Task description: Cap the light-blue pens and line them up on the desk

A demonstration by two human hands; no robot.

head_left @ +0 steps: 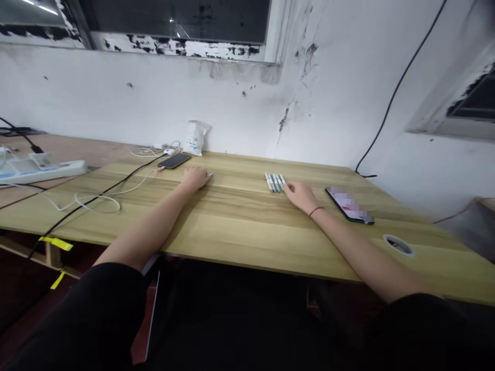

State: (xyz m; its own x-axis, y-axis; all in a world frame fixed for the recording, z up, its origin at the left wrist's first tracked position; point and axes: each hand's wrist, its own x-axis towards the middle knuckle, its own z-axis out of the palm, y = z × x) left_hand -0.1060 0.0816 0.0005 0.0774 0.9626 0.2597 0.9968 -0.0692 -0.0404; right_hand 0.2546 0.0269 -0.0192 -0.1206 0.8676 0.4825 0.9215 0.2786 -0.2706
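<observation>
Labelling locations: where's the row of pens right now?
In the head view, the row of pens lies on the table, slightly right of the picture's centre, immediately left of the right hand.

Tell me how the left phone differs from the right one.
The left phone has a dark screen; the right phone has a lit one. A cable's pinkish plug meets the left phone's end; none shows at the right phone. The left phone lies farther from the person than the right phone. Both lie screen up on the table.
</observation>
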